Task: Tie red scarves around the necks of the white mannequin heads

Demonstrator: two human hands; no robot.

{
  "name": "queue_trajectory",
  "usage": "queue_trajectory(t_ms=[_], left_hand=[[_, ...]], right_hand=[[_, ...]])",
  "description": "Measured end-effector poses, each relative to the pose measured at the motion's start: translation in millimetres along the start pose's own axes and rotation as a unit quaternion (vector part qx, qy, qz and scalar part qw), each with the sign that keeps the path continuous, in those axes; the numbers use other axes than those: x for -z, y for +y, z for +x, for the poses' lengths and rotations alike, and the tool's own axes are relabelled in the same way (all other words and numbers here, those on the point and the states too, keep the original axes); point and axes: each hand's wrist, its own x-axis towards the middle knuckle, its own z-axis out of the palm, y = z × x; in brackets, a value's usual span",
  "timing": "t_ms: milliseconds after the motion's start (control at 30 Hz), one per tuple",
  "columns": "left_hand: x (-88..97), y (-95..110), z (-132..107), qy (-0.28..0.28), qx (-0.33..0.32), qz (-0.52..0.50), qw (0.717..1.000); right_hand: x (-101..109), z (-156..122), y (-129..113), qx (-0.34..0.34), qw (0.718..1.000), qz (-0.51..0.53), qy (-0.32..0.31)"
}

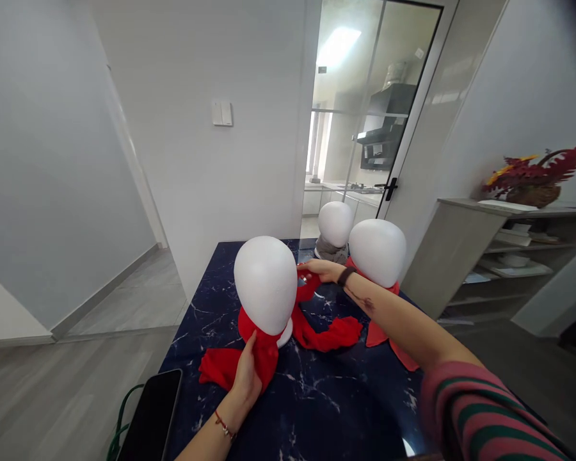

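Note:
A white mannequin head point(265, 282) stands on the dark marbled table, with a red scarf point(266, 358) around its neck. One scarf end lies spread to the left, and another part point(333, 334) trails to the right. At the front of the neck, my left hand point(248, 374) grips the scarf, thumb on top and fingers partly hidden beneath the cloth. My right hand point(319, 271) reaches past the head's right side, its fingers closed on a raised stretch of the same scarf.
Behind my right arm stand a second white head point(378, 253) with a coral scarf and a third head point(336, 223) with a grey-brown scarf. A black phone point(151, 413) with a green cable lies at the table's point(312, 397) left edge. A shelf unit point(475, 224) stands at right.

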Motion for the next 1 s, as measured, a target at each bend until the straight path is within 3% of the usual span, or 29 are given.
queue_trajectory(t_ms=[67,133,200,300,433,533,633,667,733,867,1000], left_hand=[[0.0,-0.4,0.4,0.002,0.003,0.008,1.000],[2.0,-1.5,3.1,0.007,-0.002,0.016,1.000],[5.2,-2.6,6.9,0.006,-0.004,0.017,1.000],[8.2,-3.3,9.7,0.007,-0.009,0.026,1.000],[3.9,-1.4,4.2,0.019,-0.013,0.040,0.999],[-0.5,-0.3,-0.3,0.011,-0.007,0.034,0.999],[-1.4,-0.2,-2.5,-0.008,0.001,0.035,0.999],[-1.1,-0.3,-3.4,-0.019,0.009,0.040,0.999],[-0.6,-0.1,-6.0,-0.044,0.021,0.050,0.998],[-3.5,1.1,-14.2,-0.086,0.031,0.063,0.994],[-10.3,5.4,-21.8,-0.081,0.031,0.055,0.995]], right_hand=[[26.3,-30.7,7.7,-0.115,0.987,-0.034,-0.107],[49.2,-64.5,11.5,-0.239,0.941,-0.050,-0.236],[65.5,-98.4,12.5,-0.319,0.886,-0.046,-0.334],[78.2,-143.5,11.7,-0.327,0.858,-0.040,-0.394],[77.3,-187.6,17.0,-0.244,0.897,0.022,-0.368],[50.7,-211.5,33.9,-0.209,0.926,0.006,-0.315],[-5.3,-231.2,62.2,-0.159,0.945,-0.037,-0.282],[-28.1,-236.5,73.2,-0.155,0.950,-0.005,-0.271],[-73.3,-244.1,95.0,-0.180,0.944,0.154,-0.231],[-137.9,-244.3,125.6,-0.217,0.889,0.353,-0.194],[-161.8,-232.6,124.9,-0.293,0.812,0.466,-0.193]])
